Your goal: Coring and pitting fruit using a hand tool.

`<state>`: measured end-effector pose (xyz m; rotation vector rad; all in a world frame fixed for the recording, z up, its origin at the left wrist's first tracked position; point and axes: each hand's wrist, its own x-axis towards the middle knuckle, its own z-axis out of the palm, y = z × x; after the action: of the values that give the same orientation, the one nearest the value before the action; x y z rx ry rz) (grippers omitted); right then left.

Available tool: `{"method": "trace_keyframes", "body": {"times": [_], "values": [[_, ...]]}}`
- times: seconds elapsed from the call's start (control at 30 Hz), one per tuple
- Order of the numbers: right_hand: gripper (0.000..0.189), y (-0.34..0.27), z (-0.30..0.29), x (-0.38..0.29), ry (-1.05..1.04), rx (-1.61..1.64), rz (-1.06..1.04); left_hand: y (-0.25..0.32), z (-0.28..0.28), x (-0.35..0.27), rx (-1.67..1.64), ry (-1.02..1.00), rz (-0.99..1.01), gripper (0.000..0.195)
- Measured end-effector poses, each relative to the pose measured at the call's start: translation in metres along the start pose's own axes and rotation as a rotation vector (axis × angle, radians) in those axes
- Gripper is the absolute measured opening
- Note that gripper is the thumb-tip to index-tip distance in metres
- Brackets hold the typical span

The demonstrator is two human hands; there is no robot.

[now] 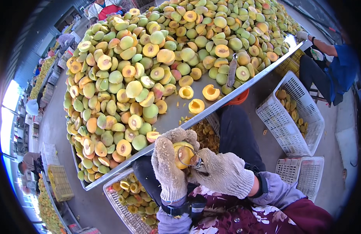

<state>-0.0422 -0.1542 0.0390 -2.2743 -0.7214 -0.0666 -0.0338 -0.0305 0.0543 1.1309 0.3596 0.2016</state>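
My left hand (170, 163), in a knitted white work glove, holds a halved yellow peach (183, 155) with its cut face towards me. In my right hand (224, 172), gloved alike, is a pitting tool with a metal loop (185, 156), and the loop lies at the middle of the cut face. Most of the tool's handle is hidden by my fingers. Beyond my hands, a large heap of halved peaches (133, 89) covers much of a metal table (170, 121). Several hollowed halves (196, 106) lie near its edge.
Below left stands a crate of peach halves (110, 187); pit scraps (205, 136) lie under the table edge. White plastic crates (312, 117) are at right, beside a seated person in blue (341, 70). An orange container (240, 98) sits beneath the table rim (242, 85).
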Motion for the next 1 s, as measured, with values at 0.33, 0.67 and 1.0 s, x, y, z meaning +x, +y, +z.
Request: {"method": "trace_keyframes", "body": {"times": [0.33,0.67,1.0], "values": [[0.027,-0.01,-0.011,0.004,-0.2,0.25,0.251,0.005,0.015,-0.014,-0.058,0.043,0.082,0.036],[0.021,-0.003,-0.041,0.02,-0.776,1.214,0.713,0.009,0.01,0.0,0.387,-0.125,0.306,0.027],[0.026,0.018,-0.032,0.013,-0.805,1.547,0.612,0.016,0.003,0.017,0.681,-0.475,0.38,0.014]]}}
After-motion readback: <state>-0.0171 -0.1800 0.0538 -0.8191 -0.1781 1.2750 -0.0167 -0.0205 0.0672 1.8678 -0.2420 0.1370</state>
